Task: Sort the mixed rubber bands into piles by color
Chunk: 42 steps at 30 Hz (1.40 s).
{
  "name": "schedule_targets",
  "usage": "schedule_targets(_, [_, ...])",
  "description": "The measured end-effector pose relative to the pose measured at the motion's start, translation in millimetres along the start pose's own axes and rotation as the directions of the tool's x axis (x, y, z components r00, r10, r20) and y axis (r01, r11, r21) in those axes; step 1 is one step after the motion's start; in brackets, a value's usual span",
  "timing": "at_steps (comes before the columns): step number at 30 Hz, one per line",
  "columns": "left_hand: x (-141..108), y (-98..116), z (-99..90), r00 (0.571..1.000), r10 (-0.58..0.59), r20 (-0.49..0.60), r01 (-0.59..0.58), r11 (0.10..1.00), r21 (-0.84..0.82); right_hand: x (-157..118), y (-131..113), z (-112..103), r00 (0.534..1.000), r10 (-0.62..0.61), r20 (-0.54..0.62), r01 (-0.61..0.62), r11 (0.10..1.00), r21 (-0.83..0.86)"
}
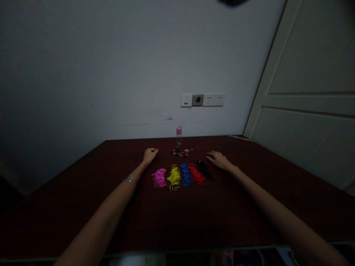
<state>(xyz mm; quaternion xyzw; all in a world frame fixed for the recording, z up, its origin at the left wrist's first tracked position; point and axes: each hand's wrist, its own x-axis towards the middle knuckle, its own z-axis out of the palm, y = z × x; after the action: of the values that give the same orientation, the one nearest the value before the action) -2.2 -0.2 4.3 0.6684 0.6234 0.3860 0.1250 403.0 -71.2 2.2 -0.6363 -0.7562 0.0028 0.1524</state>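
My left hand (150, 155) rests on the table with its fingers curled closed, and nothing shows in it. It lies beyond the pile of pink rubber bands (159, 178). On the right, my right hand (218, 160) lies palm down with fingers apart, beside the black bands (204, 169). Between my arms are separate piles of yellow bands (174, 175), blue bands (185, 175) and red bands (196, 174). Farther back sits a mixed-colour heap of bands (183, 152), in front of a small clear bottle with a pink cap (179, 136).
The dark red-brown table (177, 218) meets a pale wall (138, 66) at the back. Wall sockets (213, 100) sit above it. A panelled white door (307, 99) stands to the right. Blurred items show below the table's near edge.
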Motion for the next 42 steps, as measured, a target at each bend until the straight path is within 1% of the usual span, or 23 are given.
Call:
schedule_targets(2, [-1.1, 3.5, -0.5, 0.999, -0.006, 0.041, 0.004, 0.998, 0.06, -6.0, 3.7, 5.4, 0.999, 0.043, 0.002, -0.043, 0.998, -0.04])
schedule_targets(3, [-1.8, 6.0, -1.0, 0.997, 0.005, 0.071, -0.012, 0.996, 0.091, -7.9, 4.0, 7.5, 0.998, 0.059, -0.002, -0.059, 0.997, -0.054])
schedule_targets(5, [-2.5, 12.1, -2.1, 0.986, 0.071, 0.152, -0.092, 0.986, 0.139, -10.0, 3.1, 10.1, 0.997, 0.076, -0.009, -0.076, 0.995, -0.07])
schedule_targets(7, [-2.4, 19.4, -2.9, 0.958, 0.161, 0.239, -0.203, 0.966, 0.161, -10.6, 1.6, 11.0, 0.997, 0.082, -0.007, -0.082, 0.994, -0.074])
schedule_targets(9, [-1.5, 27.3, -3.1, 0.924, 0.223, 0.309, -0.288, 0.94, 0.183, -10.7, 0.7, 10.7, 0.996, 0.088, -0.006, -0.088, 0.993, -0.073])
schedule_targets(11, [-0.7, 35.4, -2.5, 0.901, 0.237, 0.362, -0.33, 0.917, 0.222, -11.0, 0.2, 9.9, 0.995, 0.096, -0.007, -0.096, 0.993, -0.072])
schedule_targets(13, [-0.4, 42.8, -1.4, 0.888, 0.234, 0.395, -0.351, 0.901, 0.255, -11.7, -0.3, 9.1, 0.995, 0.1, -0.01, -0.101, 0.993, -0.069])
schedule_targets(17, [-0.3, 52.5, 2.1, 0.877, 0.229, 0.421, -0.362, 0.893, 0.268, -13.1, -1.6, 8.2, 0.995, 0.096, -0.018, -0.097, 0.993, -0.066])
schedule_targets(21, [0.2, 56.0, 6.0, 0.871, 0.222, 0.439, -0.353, 0.904, 0.243, -13.5, -2.0, 8.2, 0.995, 0.095, -0.027, -0.097, 0.994, -0.06])
schedule_targets(25, [-1.2, 58.7, 7.7, 0.887, 0.224, 0.405, -0.334, 0.915, 0.225, -13.6, -2.0, 8.3, 0.996, 0.086, -0.04, -0.088, 0.995, -0.055])
schedule_targets(29, [-2.7, 62.0, 7.0, 0.909, 0.193, 0.371, -0.276, 0.943, 0.185, -13.5, -2.5, 8.5, 0.996, 0.082, -0.045, -0.084, 0.995, -0.051])
schedule_targets(32, [-4.0, 67.4, 8.6, 0.906, 0.209, 0.368, -0.279, 0.949, 0.147, -13.2, -2.6, 8.7, 0.996, 0.081, -0.045, -0.083, 0.995, -0.047])
schedule_targets(35, [-8.3, 79.6, 15.7, 0.873, 0.269, 0.406, -0.336, 0.936, 0.102, -13.3, -2.9, 8.3, 0.996, 0.081, -0.048, -0.083, 0.996, -0.042])
schedule_targets(39, [-20.9, 106.1, 33.0, 0.792, 0.395, 0.465, -0.43, 0.902, -0.035, -14.1, -3.9, 7.0, 0.995, 0.088, -0.056, -0.09, 0.995, -0.04])
schedule_targets(42, [-31.9, 125.2, 46.2, 0.736, 0.457, 0.5, -0.45, 0.882, -0.144, -14.1, -4.9, 6.0, 0.995, 0.087, -0.054, -0.089, 0.995, -0.044])
